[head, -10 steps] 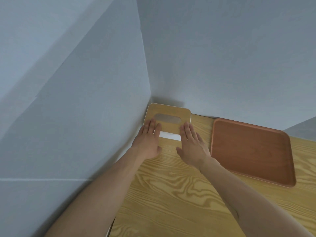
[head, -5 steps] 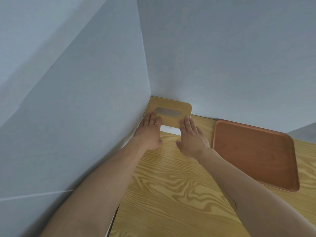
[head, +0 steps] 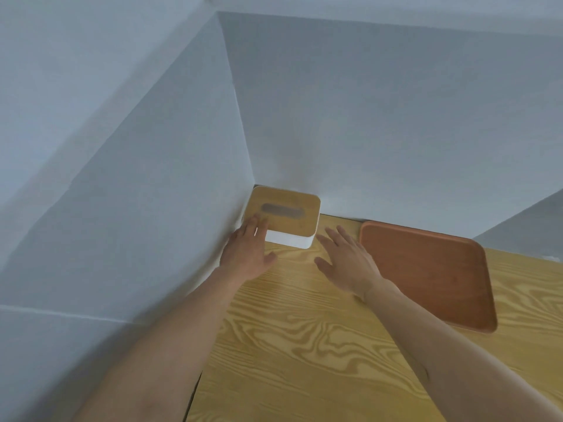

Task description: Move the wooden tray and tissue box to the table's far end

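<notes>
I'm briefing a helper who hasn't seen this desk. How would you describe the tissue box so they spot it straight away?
Follow the wooden table to its far left corner, where the two grey walls meet. The tissue box sits tucked into that corner, the left hand at its near edge. Unlike the flat reddish-brown tray to its right, it is a raised white box with a light wood lid and a slot.

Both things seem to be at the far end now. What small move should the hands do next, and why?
Probably draw both hands back. The tissue box sits in the wall corner, the wooden tray beside it; the right hand is already off, the left hand only touches the box.
</notes>
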A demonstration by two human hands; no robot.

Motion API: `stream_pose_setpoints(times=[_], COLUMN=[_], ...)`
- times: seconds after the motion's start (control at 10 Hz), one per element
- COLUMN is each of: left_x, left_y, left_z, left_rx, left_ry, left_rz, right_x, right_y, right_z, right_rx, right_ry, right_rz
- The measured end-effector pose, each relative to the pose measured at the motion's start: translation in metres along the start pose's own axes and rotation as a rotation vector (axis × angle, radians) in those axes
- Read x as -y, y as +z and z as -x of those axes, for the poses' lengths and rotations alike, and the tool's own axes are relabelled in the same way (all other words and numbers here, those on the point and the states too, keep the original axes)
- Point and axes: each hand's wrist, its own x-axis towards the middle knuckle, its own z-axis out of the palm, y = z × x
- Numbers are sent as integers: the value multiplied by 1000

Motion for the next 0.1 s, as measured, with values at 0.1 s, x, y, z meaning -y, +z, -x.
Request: stream_pose_setpoints(times=[0.1], left_x=[-8], left_y=[2], left_z=[15], left_rx=[5], left_ry=[-6], left_rz=[84], right_x=[-11], right_y=[-3], right_z=[21], right_rx=[15], right_ry=[16], right_rz=[-11])
